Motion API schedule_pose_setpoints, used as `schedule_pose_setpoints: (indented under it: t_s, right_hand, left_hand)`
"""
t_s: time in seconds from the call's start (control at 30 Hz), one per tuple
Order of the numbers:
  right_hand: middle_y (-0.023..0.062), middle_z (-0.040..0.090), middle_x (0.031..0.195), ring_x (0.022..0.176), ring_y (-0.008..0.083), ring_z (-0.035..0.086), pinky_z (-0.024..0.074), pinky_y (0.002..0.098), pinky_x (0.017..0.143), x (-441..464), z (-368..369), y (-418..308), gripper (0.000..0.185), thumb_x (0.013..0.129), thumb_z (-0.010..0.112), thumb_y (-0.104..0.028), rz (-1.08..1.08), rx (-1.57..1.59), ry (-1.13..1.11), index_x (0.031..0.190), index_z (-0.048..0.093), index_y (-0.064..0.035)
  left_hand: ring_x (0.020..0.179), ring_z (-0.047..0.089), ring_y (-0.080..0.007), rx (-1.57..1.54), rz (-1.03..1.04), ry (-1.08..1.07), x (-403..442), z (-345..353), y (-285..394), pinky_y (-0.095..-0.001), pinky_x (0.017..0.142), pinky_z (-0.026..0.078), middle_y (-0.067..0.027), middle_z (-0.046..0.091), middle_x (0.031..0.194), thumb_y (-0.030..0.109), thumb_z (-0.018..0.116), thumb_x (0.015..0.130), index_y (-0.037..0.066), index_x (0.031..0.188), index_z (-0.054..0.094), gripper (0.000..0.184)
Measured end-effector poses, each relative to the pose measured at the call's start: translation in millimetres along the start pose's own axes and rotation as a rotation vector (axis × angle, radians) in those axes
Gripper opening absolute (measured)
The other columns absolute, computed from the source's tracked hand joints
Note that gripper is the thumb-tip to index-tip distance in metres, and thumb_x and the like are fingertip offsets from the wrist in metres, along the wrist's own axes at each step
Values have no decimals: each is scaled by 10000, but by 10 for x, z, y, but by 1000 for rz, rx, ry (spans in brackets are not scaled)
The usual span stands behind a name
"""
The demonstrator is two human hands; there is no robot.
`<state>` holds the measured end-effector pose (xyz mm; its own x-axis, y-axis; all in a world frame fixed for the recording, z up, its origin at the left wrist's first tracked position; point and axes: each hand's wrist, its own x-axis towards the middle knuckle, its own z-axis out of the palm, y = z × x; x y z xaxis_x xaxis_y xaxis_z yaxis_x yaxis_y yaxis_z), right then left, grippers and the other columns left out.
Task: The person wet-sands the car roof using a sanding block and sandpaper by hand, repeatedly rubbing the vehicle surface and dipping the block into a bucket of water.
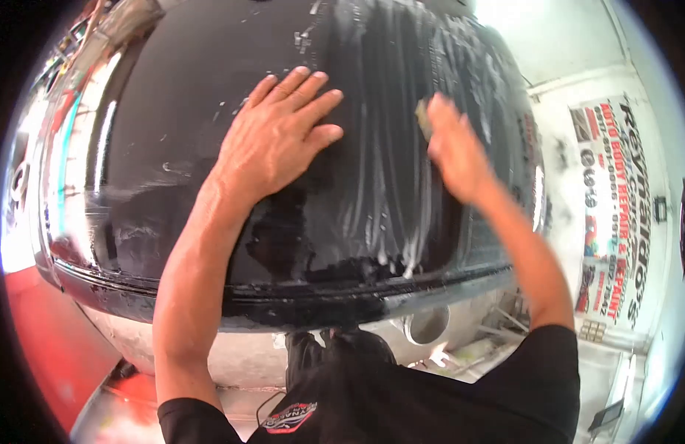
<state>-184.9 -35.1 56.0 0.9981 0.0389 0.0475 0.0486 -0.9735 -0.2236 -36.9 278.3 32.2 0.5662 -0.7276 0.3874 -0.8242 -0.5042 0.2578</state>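
Note:
A broad black car panel (231, 89) spreads out in front of me, wet and marked with whitish streaks over its right half. My left hand (283, 133) lies flat on the panel left of the streaks, fingers spread, holding nothing. Over the streaked part, my right hand (457, 152) is smeared by motion. It grips a small yellowish-grey pad (422, 118), whose edge shows at the fingertips. The pad's underside and most of its body are hidden by the hand, so its exact kind cannot be made out.
The panel's lower edge (283, 292) runs just in front of my body. A round, pale container (427, 324) stands on the floor below it. A lettered banner (609, 214) hangs on the right wall. Something red (50, 333) is at the lower left.

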Motion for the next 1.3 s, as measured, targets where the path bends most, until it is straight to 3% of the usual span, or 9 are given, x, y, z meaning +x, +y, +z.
schedule_pose_setpoints:
  t_s: [0.13,0.23,0.33,0.43,0.57,0.93,1.03,1.17,1.3]
  right_hand:
    - [178,436,1596,1464,385,416,314,435,1225,2164,112,1370,622,1083,378,-480,108,-80,239,1519,473,-46]
    - [198,503,1535,1406,405,474,378,453,1174,2552,-15,1181,638,1079,349,-506,260,-168,204,1481,508,-37]
    - [233,530,1497,1380,410,503,385,457,1170,1722,69,603,540,1071,416,-387,179,-66,227,1450,539,-23]
    - [226,363,1631,1529,402,313,214,485,1271,80,194,-321,576,1072,464,-310,-94,-42,126,1565,397,-19]
    - [183,311,1672,1561,379,256,210,539,1259,-1036,155,-716,645,1046,520,-386,-210,-18,-141,1590,384,-70]
    - [163,498,1559,1480,322,420,313,396,1227,2731,103,811,614,1087,403,-496,47,19,235,1481,526,-42]
    - [235,561,1443,1315,438,537,425,499,1111,2274,112,497,549,1069,397,-473,57,-68,232,1340,596,-39]
    - [215,302,1664,1543,383,288,204,473,1276,-114,137,-404,609,1070,459,-358,-66,24,86,1564,392,-7]
    - [198,257,1689,1565,399,230,178,529,1271,-1678,181,-589,655,1054,505,-339,-46,32,-69,1615,318,-59]
  left_hand:
    - [1518,359,-265,-23,-5,-47,-2,-30,-32,-470,1286,233,-72,493,1576,545,463,1046,196,1469,580,561]
    - [1519,358,-264,27,15,-8,5,-3,-105,-461,1284,246,-68,480,1588,532,463,1051,196,1469,580,549]
    - [1523,350,-263,5,8,-6,-13,17,-43,-466,1285,238,-75,473,1592,533,437,1062,190,1472,578,553]
    - [1518,357,-270,37,18,1,-13,17,-34,-468,1282,242,-71,476,1590,532,439,1061,190,1471,579,552]
    - [1510,370,-286,-3,14,12,-6,-4,-13,-477,1270,257,-83,490,1579,500,476,1056,182,1465,584,530]
    - [1498,393,-277,-28,11,47,-19,39,-56,-478,1267,270,-81,516,1556,489,497,1056,171,1422,619,500]
    - [1507,377,-267,-7,24,35,-16,24,-38,-468,1268,268,-78,502,1568,492,481,1061,173,1440,602,510]
    - [1517,360,-267,57,41,14,-22,-11,-16,-471,1276,253,-74,478,1588,507,460,1064,169,1462,583,536]
    - [1521,353,-270,18,5,-6,-31,10,-13,-476,1273,248,-81,479,1588,521,458,1056,166,1465,583,556]
